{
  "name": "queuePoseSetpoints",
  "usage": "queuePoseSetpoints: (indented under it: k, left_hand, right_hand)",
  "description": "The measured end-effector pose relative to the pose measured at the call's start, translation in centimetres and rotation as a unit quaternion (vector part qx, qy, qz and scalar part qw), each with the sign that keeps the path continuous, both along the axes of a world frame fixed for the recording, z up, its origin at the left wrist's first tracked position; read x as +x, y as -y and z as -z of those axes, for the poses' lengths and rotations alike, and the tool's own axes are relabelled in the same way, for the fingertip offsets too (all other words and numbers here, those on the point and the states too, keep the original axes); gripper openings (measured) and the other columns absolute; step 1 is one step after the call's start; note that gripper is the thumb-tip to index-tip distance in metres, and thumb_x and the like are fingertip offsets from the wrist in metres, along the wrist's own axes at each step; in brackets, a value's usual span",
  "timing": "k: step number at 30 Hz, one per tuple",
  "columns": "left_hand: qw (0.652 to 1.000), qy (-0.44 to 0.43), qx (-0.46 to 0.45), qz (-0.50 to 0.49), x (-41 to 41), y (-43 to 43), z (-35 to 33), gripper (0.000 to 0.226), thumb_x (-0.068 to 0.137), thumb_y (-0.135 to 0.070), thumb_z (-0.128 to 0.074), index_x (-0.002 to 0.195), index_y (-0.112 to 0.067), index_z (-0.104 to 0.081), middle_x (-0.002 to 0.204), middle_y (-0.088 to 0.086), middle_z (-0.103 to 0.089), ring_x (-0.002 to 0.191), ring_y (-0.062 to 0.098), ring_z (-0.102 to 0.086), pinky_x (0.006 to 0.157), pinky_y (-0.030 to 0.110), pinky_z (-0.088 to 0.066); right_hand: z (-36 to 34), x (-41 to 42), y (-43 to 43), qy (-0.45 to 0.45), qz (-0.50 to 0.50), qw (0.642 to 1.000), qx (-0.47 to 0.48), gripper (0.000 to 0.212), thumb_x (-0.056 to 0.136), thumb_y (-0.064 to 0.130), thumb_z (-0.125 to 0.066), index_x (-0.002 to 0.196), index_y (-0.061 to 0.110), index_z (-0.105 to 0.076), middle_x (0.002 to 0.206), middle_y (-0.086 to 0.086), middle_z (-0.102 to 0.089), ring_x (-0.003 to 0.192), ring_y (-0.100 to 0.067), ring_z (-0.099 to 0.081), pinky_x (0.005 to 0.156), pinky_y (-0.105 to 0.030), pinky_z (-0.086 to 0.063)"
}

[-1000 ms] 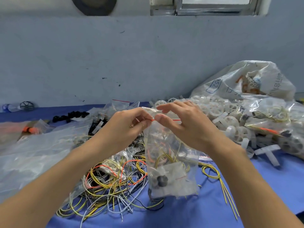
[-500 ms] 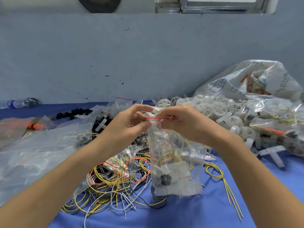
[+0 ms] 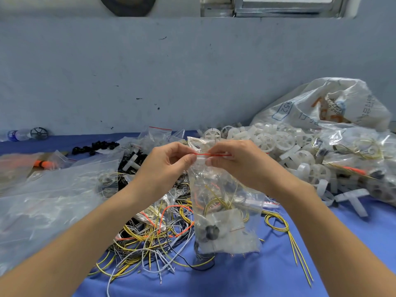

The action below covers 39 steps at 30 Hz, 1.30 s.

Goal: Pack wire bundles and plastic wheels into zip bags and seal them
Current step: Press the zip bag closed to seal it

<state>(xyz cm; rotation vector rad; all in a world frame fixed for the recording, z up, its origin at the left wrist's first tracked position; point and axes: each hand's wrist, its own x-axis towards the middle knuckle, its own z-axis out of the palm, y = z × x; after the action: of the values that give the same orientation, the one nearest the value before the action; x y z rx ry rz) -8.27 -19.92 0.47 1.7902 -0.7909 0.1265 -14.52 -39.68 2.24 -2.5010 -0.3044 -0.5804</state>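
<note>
Head view, left hand (image 3: 169, 166): fingers curled, thumb and forefinger pinching the left part of the red strip (image 3: 212, 154) at the mouth of the zip bag (image 3: 225, 211).
Head view, right hand (image 3: 237, 166): also curled, thumb and fingers pinching the same strip, just beside the left fingertips.
Zip bag: held upright between both hands, hanging below them; lower edge down at the blue cloth (image 3: 235, 275), contact not clear.
Contents: coiled yellow wires, a small black part and a smaller clear packet low down; any wheel inside too blurred to confirm.
Seal: closed or open along the strip, impossible to tell.
Handling, as a judgement: thin clear film, soft, floppy and slick; light load, yet springy wires likely to push the walls apart near the mouth.
Where to take hold: on the stiffer strip itself, thumb in front and finger behind, then working outward to each end; never by the loose film below.
Wire heap (image 3: 154, 228): under and below the left hand.
Plastic wheels (image 3: 278, 142): piled beyond and to the right of the right hand.
Empty bags (image 3: 53, 189): left of the left forearm.
</note>
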Motion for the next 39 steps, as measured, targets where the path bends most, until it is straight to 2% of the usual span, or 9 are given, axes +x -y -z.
queuePoseSetpoints:
  k: [4,7,10,18,22,26,29,35,39]
  left_hand:
    - [1.0,0.007,0.014,0.004,0.0,-0.2,0.0,0.007,0.09,-0.02,-0.068,0.091,-0.027,-0.069,0.088,0.0,-0.072,0.082,0.021,-0.066,0.076,0.033,-0.054]
    - [0.999,-0.027,0.036,0.029,0.0,0.2,-0.4,0.003,0.091,-0.026,-0.066,0.092,-0.025,-0.069,0.084,-0.003,-0.072,0.074,0.008,-0.064,0.077,0.028,-0.054]
    - [0.997,-0.014,0.063,0.049,-0.2,0.9,-0.8,0.01,0.092,-0.028,-0.064,0.093,-0.021,-0.072,0.078,-0.012,-0.071,0.07,-0.003,-0.06,0.068,0.013,-0.048]
    - [0.993,0.072,0.096,0.011,-0.1,0.7,-0.7,0.01,0.092,-0.027,-0.065,0.093,-0.02,-0.072,0.064,-0.024,-0.064,0.058,-0.009,-0.053,0.056,0.006,-0.039]
    - [0.99,0.085,0.116,0.004,-0.1,0.7,-0.9,0.009,0.093,-0.027,-0.064,0.095,-0.021,-0.071,0.071,-0.021,-0.067,0.067,-0.011,-0.061,0.06,0.003,-0.041]
    - [0.972,0.158,0.175,-0.005,-0.3,1.8,-1.8,0.017,0.092,-0.037,-0.063,0.092,-0.023,-0.073,0.077,-0.015,-0.069,0.073,-0.004,-0.064,0.065,0.015,-0.05]
    - [0.961,0.202,0.187,-0.011,-0.3,2.1,-1.9,0.019,0.092,-0.038,-0.062,0.093,-0.023,-0.073,0.077,-0.014,-0.068,0.072,0.001,-0.062,0.068,0.029,-0.053]
    - [0.957,0.214,0.191,-0.03,0.2,1.0,-1.3,0.014,0.093,-0.038,-0.061,0.093,-0.027,-0.07,0.078,-0.017,-0.066,0.074,-0.002,-0.061,0.065,0.024,-0.052]
    - [0.946,0.237,0.221,-0.02,-0.4,2.1,-2.0,0.018,0.094,-0.038,-0.06,0.094,-0.025,-0.072,0.083,-0.013,-0.068,0.077,0.003,-0.062,0.072,0.036,-0.053]
  right_hand:
    - [0.1,-0.6,0.9,-0.006,0.022,1.0,-0.013,0.012,0.093,0.034,-0.067,0.092,0.026,-0.075,0.077,0.015,-0.06,0.075,-0.005,-0.055,0.073,-0.032,-0.046]
    - [0.1,-0.7,0.7,0.005,0.02,1.0,-0.015,0.011,0.093,0.031,-0.067,0.093,0.024,-0.076,0.082,0.014,-0.062,0.077,-0.009,-0.055,0.077,-0.032,-0.046]
    - [0.0,-0.6,0.5,0.021,0.013,1.0,-0.008,0.013,0.092,0.03,-0.069,0.095,0.021,-0.077,0.086,0.008,-0.065,0.081,-0.014,-0.057,0.08,-0.035,-0.047]
    - [0.3,-0.9,1.2,0.032,0.022,0.999,0.001,0.01,0.09,0.027,-0.071,0.095,0.023,-0.078,0.086,0.011,-0.066,0.08,-0.01,-0.056,0.078,-0.028,-0.045]
    - [0.3,-1.0,1.1,0.048,0.032,0.998,-0.017,0.011,0.091,0.026,-0.07,0.097,0.021,-0.078,0.085,0.012,-0.062,0.078,-0.009,-0.052,0.077,-0.027,-0.041]
    - [0.1,-1.2,0.6,0.064,0.035,0.996,-0.051,0.016,0.093,0.029,-0.068,0.102,0.021,-0.077,0.092,0.004,-0.067,0.087,-0.018,-0.057,0.083,-0.036,-0.045]
    - [0.0,-1.6,1.1,0.067,0.036,0.996,-0.051,0.015,0.093,0.029,-0.067,0.101,0.022,-0.077,0.09,0.009,-0.065,0.088,-0.018,-0.057,0.084,-0.037,-0.045]
    - [0.5,-2.1,2.2,0.087,0.069,0.992,-0.061,0.015,0.093,0.03,-0.068,0.1,0.022,-0.077,0.082,0.013,-0.059,0.086,-0.021,-0.055,0.083,-0.039,-0.044]
    - [0.2,-2.0,1.5,0.099,0.055,0.992,-0.061,0.016,0.093,0.031,-0.068,0.1,0.02,-0.078,0.089,0.006,-0.068,0.087,-0.022,-0.056,0.085,-0.043,-0.045]
